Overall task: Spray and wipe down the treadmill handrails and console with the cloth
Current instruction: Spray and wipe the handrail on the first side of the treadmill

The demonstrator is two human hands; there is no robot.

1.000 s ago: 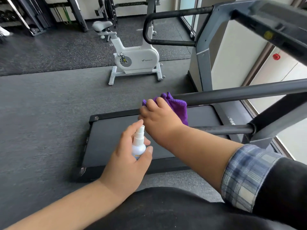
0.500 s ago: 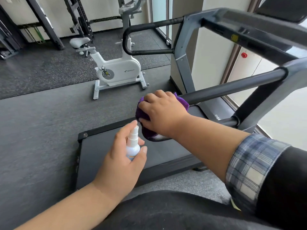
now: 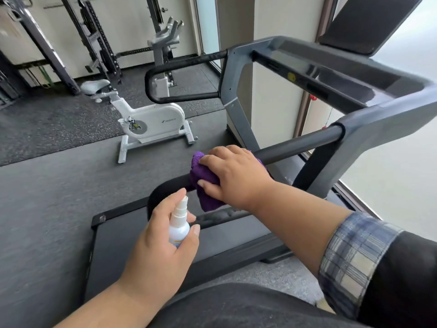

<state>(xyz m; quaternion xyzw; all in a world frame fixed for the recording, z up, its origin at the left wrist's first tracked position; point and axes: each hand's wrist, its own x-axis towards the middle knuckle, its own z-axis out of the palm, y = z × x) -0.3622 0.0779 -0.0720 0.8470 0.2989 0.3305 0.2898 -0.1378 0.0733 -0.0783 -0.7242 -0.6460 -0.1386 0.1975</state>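
- The right hand (image 3: pixel 236 176) has its grip wrapped around a bunched purple microfibre cloth (image 3: pixel 205 178), thumb below and fingers over the top, pressing the cloth onto the near black padded handrail (image 3: pixel 298 144) of the treadmill, a little right of centre.
- The left hand (image 3: pixel 163 235) holds a small white spray bottle (image 3: pixel 179 223) at about six o'clock from the cloth, fingers closed around its body, forefinger up by the nozzle, which points toward the rail's curved end.
- To wipe well, I'd judge the cloth should stay folded fully round the tube, so the underside gets cleaned too, and slide along in one firm pass rather than dabbing.
- Spray is best aimed at the rail just beside the cloth, or onto the cloth itself, away from the grey console frame (image 3: pixel 354 67) at one o'clock.
- The cloth looks thick and plush, rumpled, with a loose flap hanging under the rail; it should grip the padding, so steady pressure matters.
- The far black handrail (image 3: pixel 184 62) at eleven o'clock and the console look not yet reached, so most of the job seems to remain.
- A white exercise bike (image 3: pixel 151 119) stands well apart at ten o'clock on the dark rubber floor (image 3: pixel 47 197).
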